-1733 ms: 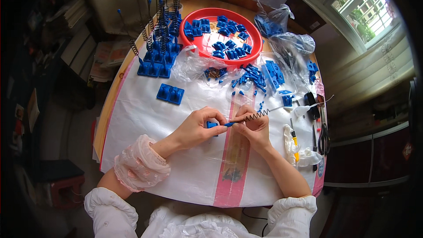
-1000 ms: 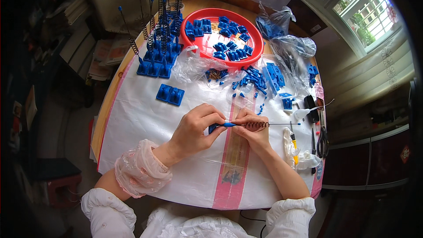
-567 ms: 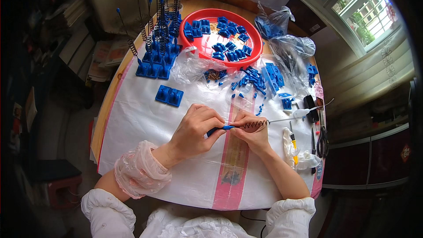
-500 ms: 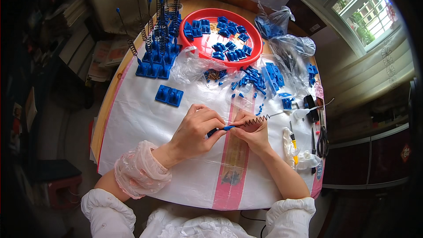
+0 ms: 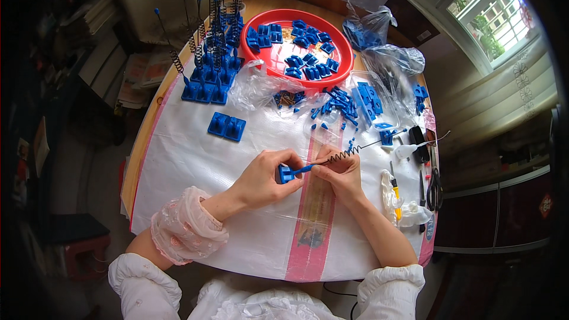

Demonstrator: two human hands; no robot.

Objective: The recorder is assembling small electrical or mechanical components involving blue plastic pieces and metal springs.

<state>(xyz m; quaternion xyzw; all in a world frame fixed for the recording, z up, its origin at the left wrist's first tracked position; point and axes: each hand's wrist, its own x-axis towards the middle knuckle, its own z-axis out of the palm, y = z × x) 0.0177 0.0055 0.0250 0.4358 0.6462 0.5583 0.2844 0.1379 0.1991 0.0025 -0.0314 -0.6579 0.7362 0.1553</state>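
Both my hands are at the middle of the table, joined by one piece of work. My left hand (image 5: 267, 179) is closed on a small blue plastic base (image 5: 285, 173), gripping it between thumb and fingers. A narrow blue neck runs from this base toward my right hand (image 5: 342, 176), whose thumb and fingers pinch around where the neck meets a black coil spring (image 5: 344, 154). Beyond the coil, a thin straight wire (image 5: 379, 141) slants up to the right. My right fingers hide the joint itself. A pair of blue bases (image 5: 226, 127) lies beyond my left hand.
Blue bases with upright spring wires (image 5: 204, 92) crowd the far left. A red basin (image 5: 349, 62) holds blue parts; loose blue pieces (image 5: 339, 105) lie before it. Clear bags (image 5: 252, 90), a white-tipped bottle (image 5: 405, 152), a yellow-handled screwdriver (image 5: 396, 192) and scissors (image 5: 435, 189) are around.
The blue base has turned and shows more between my left fingers, which have shifted slightly left. The spring and its wire now tilt more steeply up to the right.
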